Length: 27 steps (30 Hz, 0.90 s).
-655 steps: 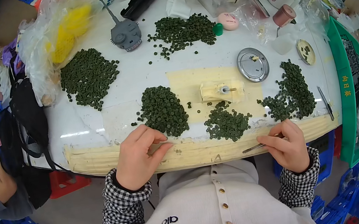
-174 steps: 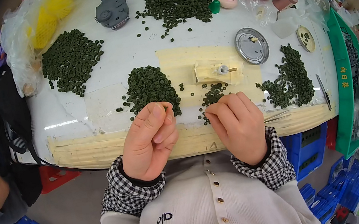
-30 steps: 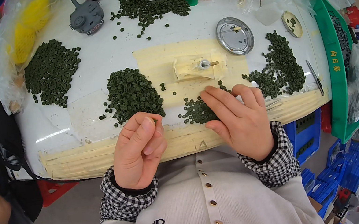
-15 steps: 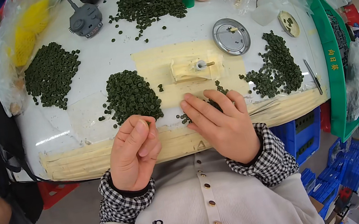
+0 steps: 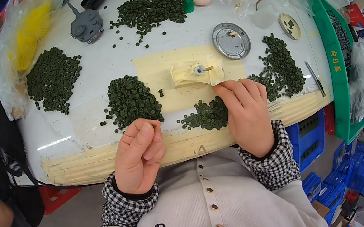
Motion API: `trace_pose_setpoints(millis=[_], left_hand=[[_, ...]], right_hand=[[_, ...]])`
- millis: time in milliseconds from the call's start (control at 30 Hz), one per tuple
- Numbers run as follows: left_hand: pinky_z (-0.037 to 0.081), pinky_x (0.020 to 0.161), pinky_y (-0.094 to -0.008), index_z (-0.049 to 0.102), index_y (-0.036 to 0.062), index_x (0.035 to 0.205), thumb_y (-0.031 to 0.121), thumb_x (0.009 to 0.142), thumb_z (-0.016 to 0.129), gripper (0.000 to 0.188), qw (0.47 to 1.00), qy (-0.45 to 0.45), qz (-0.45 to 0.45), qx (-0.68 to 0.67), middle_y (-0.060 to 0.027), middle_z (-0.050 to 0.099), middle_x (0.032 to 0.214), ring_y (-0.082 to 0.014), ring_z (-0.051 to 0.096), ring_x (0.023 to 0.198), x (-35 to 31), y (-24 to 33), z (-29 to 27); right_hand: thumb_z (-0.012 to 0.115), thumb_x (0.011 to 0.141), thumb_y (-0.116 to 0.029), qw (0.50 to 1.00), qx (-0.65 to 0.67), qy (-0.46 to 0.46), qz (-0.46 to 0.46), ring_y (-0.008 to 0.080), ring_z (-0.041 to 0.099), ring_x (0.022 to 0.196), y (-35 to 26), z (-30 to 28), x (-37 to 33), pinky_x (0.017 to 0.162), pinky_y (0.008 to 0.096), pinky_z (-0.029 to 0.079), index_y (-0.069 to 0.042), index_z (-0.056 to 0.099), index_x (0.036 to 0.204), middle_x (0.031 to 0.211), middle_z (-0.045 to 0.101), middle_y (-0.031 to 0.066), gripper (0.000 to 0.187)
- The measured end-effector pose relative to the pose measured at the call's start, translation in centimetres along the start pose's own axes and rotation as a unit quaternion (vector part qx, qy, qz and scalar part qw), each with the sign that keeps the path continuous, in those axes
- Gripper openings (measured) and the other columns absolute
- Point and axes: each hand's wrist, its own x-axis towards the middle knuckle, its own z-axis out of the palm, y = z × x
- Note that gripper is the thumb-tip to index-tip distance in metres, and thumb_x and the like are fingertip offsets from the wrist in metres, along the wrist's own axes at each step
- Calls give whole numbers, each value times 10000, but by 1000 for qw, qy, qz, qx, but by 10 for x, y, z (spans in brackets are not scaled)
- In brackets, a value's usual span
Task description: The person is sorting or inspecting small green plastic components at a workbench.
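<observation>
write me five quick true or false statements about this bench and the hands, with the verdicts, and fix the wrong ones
1. The left hand pinches a small green piece between thumb and finger. True.

2. The metal dish lies to the right of the tape-covered block. True.

3. The right hand grips the metal dish. False: it is at the right end of a pile of green pieces, with the dish lying beyond it.

4. The gray model turret is to the left of the tape-covered block. True.

5. Both sleeve ends are plain red. False: the checked cuffs are black and white.
</observation>
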Motion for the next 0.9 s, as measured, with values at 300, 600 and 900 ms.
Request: trace_pose_setpoints(millis=[300,600,900], left_hand=[[281,512,-187,531,52,957,219,1003,482,180,1000,3,-9,8,-5,476,839,-37,325,579,3,-2,3],[281,513,-185,530,53,953,219,995,501,173,1000,18,-5,6,-4,479,836,-37,328,578,-1,-2,2],[278,512,-191,616,26,1030,147,972,537,156,1000,9,3,-28,12,562,795,-34,324,560,0,-4,1]], right_hand=[[656,747,-41,996,89,15,-24,224,536,881,1,-7,-2,799,363,392,-60,635,950,917,596,36,205],[570,682,-115,994,30,-2,-103,207,486,763,-12,6,14,695,324,394,-64,569,782,747,492,45,112],[570,689,-91,993,48,5,-110,211,491,760,-5,3,15,688,320,403,-54,568,779,746,496,54,97]])
